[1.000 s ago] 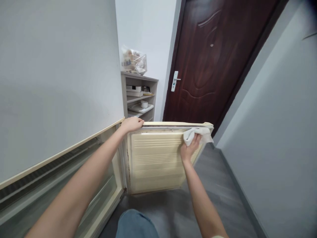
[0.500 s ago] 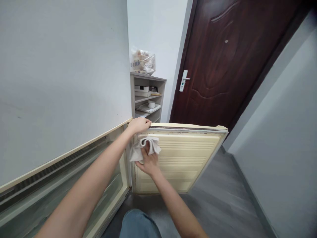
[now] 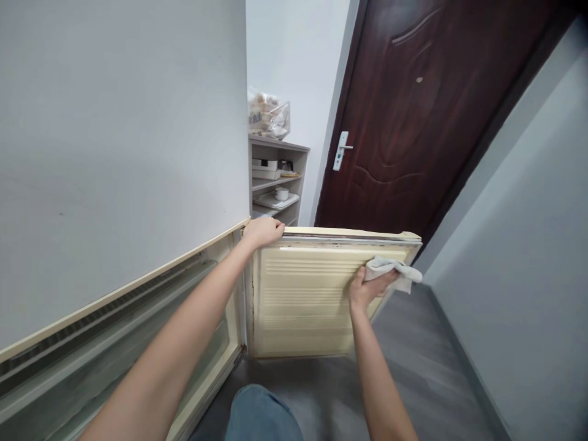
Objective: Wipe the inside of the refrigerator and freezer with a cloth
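Observation:
A cream-coloured refrigerator door [image 3: 307, 306] stands open in front of me, its ribbed inner face toward me. My left hand [image 3: 264, 231] grips the door's top edge near the hinge side, fingers curled over it. My right hand [image 3: 367, 286] presses a white cloth [image 3: 390, 269] against the inner face near the door's far upper corner. Dark grime shows along the door's top seal and hinge edge.
The refrigerator body [image 3: 114, 318] runs along the left under a white wall. A grey shelf unit [image 3: 275, 177] with dishes and a plastic bag on top stands behind the door. A dark brown entrance door [image 3: 413, 122] is closed beyond. Grey floor [image 3: 413, 380] lies to the right.
My right hand has swept the cloth across the inner face from the hinge side to the far right corner. My left hand has stayed on the top edge.

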{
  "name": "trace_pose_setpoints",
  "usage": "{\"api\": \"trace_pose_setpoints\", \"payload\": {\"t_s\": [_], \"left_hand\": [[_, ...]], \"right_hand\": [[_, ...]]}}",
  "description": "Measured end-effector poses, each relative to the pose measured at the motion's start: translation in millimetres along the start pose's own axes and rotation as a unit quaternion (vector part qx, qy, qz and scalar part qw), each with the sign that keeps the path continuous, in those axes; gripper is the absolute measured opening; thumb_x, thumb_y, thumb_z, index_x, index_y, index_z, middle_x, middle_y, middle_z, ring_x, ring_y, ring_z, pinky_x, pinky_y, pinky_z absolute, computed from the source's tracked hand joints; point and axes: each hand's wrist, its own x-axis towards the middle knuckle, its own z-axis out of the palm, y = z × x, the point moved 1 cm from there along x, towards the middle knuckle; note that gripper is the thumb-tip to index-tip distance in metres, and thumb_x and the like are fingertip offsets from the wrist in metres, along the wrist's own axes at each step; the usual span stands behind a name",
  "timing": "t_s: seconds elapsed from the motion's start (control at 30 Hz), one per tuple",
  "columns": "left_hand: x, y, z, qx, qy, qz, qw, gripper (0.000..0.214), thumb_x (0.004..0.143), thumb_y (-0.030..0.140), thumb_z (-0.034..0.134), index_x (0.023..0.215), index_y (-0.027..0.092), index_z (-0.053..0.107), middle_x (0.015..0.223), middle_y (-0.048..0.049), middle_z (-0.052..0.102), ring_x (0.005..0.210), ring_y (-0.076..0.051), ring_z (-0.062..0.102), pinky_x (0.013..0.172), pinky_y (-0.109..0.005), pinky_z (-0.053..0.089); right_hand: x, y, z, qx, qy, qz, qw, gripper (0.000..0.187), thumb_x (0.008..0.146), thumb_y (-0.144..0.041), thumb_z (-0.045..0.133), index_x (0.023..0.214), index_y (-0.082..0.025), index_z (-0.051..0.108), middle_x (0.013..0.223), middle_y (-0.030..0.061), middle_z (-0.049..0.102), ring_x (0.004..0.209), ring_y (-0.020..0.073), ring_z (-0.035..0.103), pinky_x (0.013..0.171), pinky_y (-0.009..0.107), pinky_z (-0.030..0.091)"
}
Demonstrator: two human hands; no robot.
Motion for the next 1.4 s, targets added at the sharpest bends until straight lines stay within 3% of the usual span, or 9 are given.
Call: {"api": "trace_pose_setpoints", "payload": {"t_s": [0.3,0.5,0.7,0.87,0.97,1.07,1.23,1.33,1.4], "left_hand": [[-2,1,2.5,0.021,0.011,-0.002,1.000,0.055,0.086,0.039,0.021,0.096,0.022,0.073,0.108,-0.0147,0.077,0.103,-0.032,0.070,0.085,-0.043,0.055],[-3,0,3.2,0.029,0.014,-0.001,0.999,0.057,0.088,0.041,0.020,0.098,0.023,0.073,0.108,-0.0130,0.077,0.102,-0.030,0.070,0.084,-0.041,0.055],[-3,-1,2.7,0.027,0.017,0.001,0.999,0.055,0.088,0.040,0.022,0.096,0.023,0.073,0.107,-0.0124,0.077,0.101,-0.029,0.071,0.083,-0.040,0.055],[0,-2,6.1,0.021,0.021,0.003,1.000,0.058,0.087,0.040,0.020,0.098,0.019,0.073,0.108,-0.0170,0.076,0.102,-0.034,0.070,0.083,-0.045,0.055],[1,-2,7.6,0.021,0.024,0.002,0.999,0.058,0.088,0.040,0.020,0.098,0.019,0.073,0.108,-0.0167,0.076,0.102,-0.034,0.070,0.083,-0.045,0.055],[1,-2,7.1,0.021,0.024,0.004,0.999,0.056,0.087,0.039,0.021,0.096,0.020,0.073,0.107,-0.0154,0.077,0.101,-0.033,0.070,0.081,-0.044,0.055],[1,-3,6.5,0.022,0.026,0.005,0.999,0.054,0.086,0.038,0.023,0.094,0.021,0.074,0.106,-0.0156,0.077,0.100,-0.035,0.071,0.080,-0.046,0.056],[1,-3,7.8,0.027,0.027,0.000,0.999,0.057,0.086,0.038,0.021,0.095,0.019,0.074,0.106,-0.0172,0.077,0.100,-0.036,0.071,0.080,-0.047,0.056],[1,-3,8.9,0.031,0.028,0.000,0.999,0.059,0.087,0.039,0.019,0.097,0.018,0.074,0.107,-0.0180,0.076,0.101,-0.036,0.070,0.082,-0.048,0.055]], "right_hand": [[-161,-128,45,0.008,-0.233,-0.261,0.937,0.069,0.081,-0.039,0.052,0.142,-0.008,0.042,0.146,0.0287,0.037,0.144,0.0463,0.015,0.104,0.071,0.022],[-176,-128,32,0.043,-0.298,-0.382,0.874,0.062,0.079,-0.041,0.059,0.136,-0.016,0.051,0.141,0.0217,0.050,0.139,0.0383,0.033,0.106,0.059,0.032],[-119,-40,12,-0.018,-0.226,-0.260,0.939,0.078,0.077,-0.054,0.056,0.139,-0.010,0.042,0.147,0.0259,0.038,0.143,0.0459,0.020,0.105,0.069,0.029],[-46,33,-4,-0.018,-0.124,-0.013,0.992,0.081,0.085,-0.052,0.044,0.148,-0.004,0.024,0.150,0.0299,0.032,0.142,0.0417,0.029,0.110,0.063,0.030],[-13,50,-9,-0.002,-0.047,0.145,0.988,0.080,0.088,-0.049,0.039,0.149,-0.002,0.020,0.148,0.0315,0.035,0.139,0.0392,0.037,0.113,0.056,0.033],[-12,43,-2,0.000,-0.003,0.150,0.989,0.077,0.089,-0.046,0.036,0.148,0.001,0.020,0.148,0.0335,0.033,0.142,0.0390,0.033,0.116,0.056,0.027],[-102,-10,33,0.033,-0.025,-0.012,0.999,0.083,0.088,-0.038,0.042,0.153,-0.002,0.005,0.154,0.0315,0.021,0.145,0.0417,0.022,0.113,0.063,0.026],[-184,-54,54,0.035,-0.159,-0.192,0.968,0.073,0.084,-0.026,0.041,0.152,-0.010,0.023,0.147,0.0279,0.037,0.143,0.0427,0.023,0.105,0.074,0.025],[-227,-79,60,0.037,-0.304,-0.288,0.907,0.067,0.079,-0.023,0.050,0.145,-0.013,0.042,0.139,0.0241,0.050,0.140,0.0410,0.032,0.106,0.070,0.028]]}}
